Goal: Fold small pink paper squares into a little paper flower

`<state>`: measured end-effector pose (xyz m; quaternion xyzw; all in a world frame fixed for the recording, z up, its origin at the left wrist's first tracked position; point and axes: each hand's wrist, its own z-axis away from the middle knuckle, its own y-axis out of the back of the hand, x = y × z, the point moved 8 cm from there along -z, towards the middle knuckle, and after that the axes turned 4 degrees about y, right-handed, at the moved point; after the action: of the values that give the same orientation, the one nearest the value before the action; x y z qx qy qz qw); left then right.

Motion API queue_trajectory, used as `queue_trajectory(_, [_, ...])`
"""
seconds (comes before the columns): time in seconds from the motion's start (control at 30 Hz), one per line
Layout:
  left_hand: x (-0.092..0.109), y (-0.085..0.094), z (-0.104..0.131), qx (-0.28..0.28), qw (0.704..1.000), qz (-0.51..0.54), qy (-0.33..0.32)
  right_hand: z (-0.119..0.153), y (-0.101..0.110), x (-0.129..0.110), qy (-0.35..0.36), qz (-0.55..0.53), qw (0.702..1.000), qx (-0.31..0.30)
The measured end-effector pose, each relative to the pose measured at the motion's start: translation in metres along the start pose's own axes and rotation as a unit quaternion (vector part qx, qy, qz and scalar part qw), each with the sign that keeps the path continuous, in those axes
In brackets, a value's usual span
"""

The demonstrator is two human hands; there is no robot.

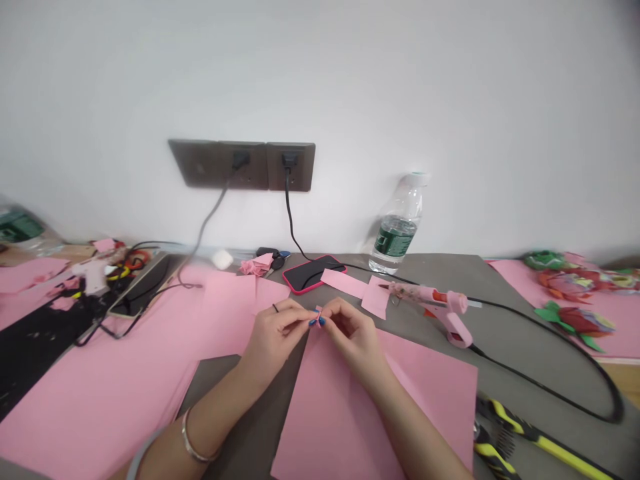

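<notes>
Both my hands meet above the table, pinching one small piece of pink paper [319, 313] between their fingertips. My left hand [277, 333] grips its left side, thumb and forefinger pressed together. On the other side, my right hand [353, 333] pinches it the same way. The fingers cover most of the piece, so its exact shape is hard to make out. Beneath my hands lies a large sheet of pink paper [340, 413]. Just beyond them are a phone in a pink case [310, 272] and small cut pink paper pieces [375, 298].
A pink glue gun [435, 300] lies to the right, its black cord looping outward. Yellow-black pliers [500, 440] sit at the lower right. A water bottle [399, 227] stands by the wall. Paper flowers [580, 320] lie far right; more pink sheets [125, 393] spread left.
</notes>
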<state>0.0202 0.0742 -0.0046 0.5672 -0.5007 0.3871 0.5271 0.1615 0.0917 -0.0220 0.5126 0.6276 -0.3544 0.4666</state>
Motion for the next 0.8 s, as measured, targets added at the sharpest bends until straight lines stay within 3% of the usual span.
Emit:
queue_trajectory(0.3, [-0.020,-0.009,-0.003,-0.017,0.970,0.209,0.123,-0.002,0.001,-0.003,0.029,-0.053,0.998,0.005])
queue_trajectory(0.47, [-0.011,-0.002,-0.002,0.022,0.981,0.178,0.081,0.000,-0.001,-0.004,0.034,-0.035,0.999,0.011])
queue_trajectory(0.63, [0.003,0.001,0.000,0.031,0.994,0.107,0.016,0.003,0.001,-0.006,0.041,-0.013,0.999,0.031])
queue_trajectory(0.8, [0.004,0.002,0.001,0.028,0.996,0.079,-0.015,0.003,0.000,-0.004,0.024,-0.023,0.999,0.029])
